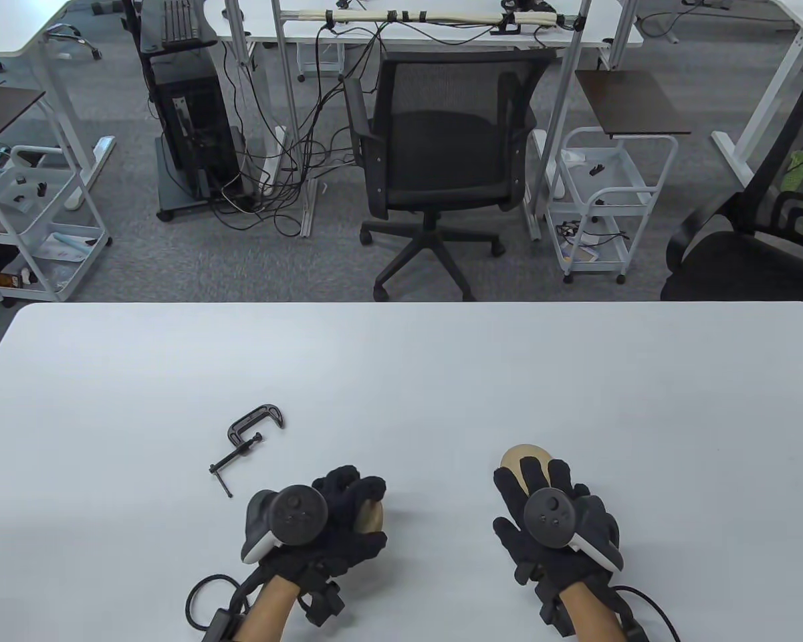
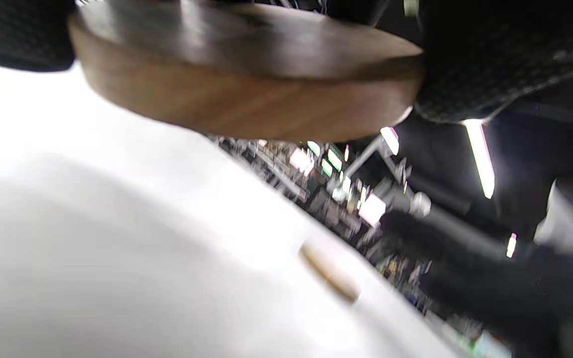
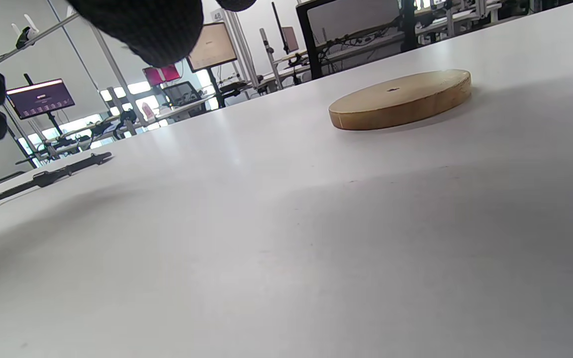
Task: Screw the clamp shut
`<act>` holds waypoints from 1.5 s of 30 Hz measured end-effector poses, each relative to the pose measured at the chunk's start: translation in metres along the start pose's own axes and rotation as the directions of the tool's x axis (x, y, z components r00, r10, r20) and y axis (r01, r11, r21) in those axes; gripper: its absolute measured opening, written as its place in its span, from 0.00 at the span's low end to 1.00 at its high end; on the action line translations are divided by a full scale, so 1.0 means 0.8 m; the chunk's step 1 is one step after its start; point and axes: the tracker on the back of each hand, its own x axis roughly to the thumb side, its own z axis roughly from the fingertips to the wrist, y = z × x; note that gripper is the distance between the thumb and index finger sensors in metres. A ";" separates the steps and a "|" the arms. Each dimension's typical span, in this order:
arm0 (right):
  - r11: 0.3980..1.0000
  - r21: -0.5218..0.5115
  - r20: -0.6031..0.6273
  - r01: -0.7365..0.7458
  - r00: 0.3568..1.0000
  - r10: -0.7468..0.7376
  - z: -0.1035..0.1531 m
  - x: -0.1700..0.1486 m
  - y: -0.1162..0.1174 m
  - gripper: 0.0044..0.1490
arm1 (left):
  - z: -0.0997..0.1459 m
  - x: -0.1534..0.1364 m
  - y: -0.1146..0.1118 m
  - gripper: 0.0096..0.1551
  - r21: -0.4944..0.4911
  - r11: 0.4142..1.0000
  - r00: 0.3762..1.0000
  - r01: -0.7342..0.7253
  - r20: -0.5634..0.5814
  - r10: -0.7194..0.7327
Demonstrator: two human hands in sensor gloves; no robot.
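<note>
We see the clamp, a small black C-clamp, lying flat on the white table, up and to the left of the left hand and apart from both hands, its screw rod pointing toward the table's near-left side. Our left hand curls its fingers around a wooden disc and grips it by the edge, lifted off the table surface in the left wrist view. Our right hand hovers palm down with the fingers spread apart, holding nothing, over a second wooden disc that lies flat on the table just beyond its fingertips
</note>
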 end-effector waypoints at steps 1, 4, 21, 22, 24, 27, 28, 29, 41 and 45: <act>1.000 0.004 -0.004 -0.006 1.000 0.006 -0.001 0.000 -0.001 0.50 | 0.001 -0.003 0.005 0.49 0.019 1.000 1.000 -0.015 0.010 0.015; 1.000 -0.008 -0.013 0.009 1.000 -0.009 -0.002 -0.008 -0.008 0.50 | 0.006 -0.010 0.017 0.49 0.074 0.992 0.994 -0.106 0.010 0.106; 0.989 0.111 -0.069 0.094 0.994 -0.087 -0.081 -0.015 -0.071 0.58 | 0.019 -0.004 0.031 0.50 0.206 0.945 0.966 -0.255 0.092 0.240; 0.987 0.139 -0.087 0.084 0.994 -0.073 -0.088 -0.017 -0.064 0.58 | 0.019 -0.005 0.031 0.50 0.205 0.947 0.968 -0.247 0.090 0.233; 0.978 0.196 -0.125 0.068 0.991 -0.044 -0.101 -0.022 -0.050 0.58 | 0.019 -0.005 0.031 0.50 0.209 0.948 0.970 -0.240 0.088 0.226; 0.976 0.203 -0.159 0.072 0.987 -0.039 -0.115 -0.030 -0.038 0.59 | 0.019 -0.005 0.033 0.50 0.208 0.946 0.968 -0.250 0.084 0.237; 0.977 0.200 -0.176 0.076 0.984 -0.040 -0.120 -0.033 -0.035 0.59 | 0.020 -0.005 0.033 0.49 0.221 0.947 0.972 -0.234 0.060 0.226; 0.974 0.212 -0.187 0.083 0.981 -0.043 -0.123 -0.035 -0.032 0.58 | 0.020 -0.005 0.033 0.50 0.231 0.947 0.975 -0.224 0.058 0.216; 0.940 0.339 -0.275 0.037 0.959 0.062 -0.151 -0.042 0.008 0.54 | 0.019 -0.004 0.034 0.49 0.197 0.946 0.966 -0.258 0.057 0.252; 0.952 0.305 -0.262 0.035 0.964 0.048 -0.153 -0.043 0.009 0.53 | 0.016 -0.004 0.030 0.49 0.183 0.951 0.969 -0.248 0.055 0.242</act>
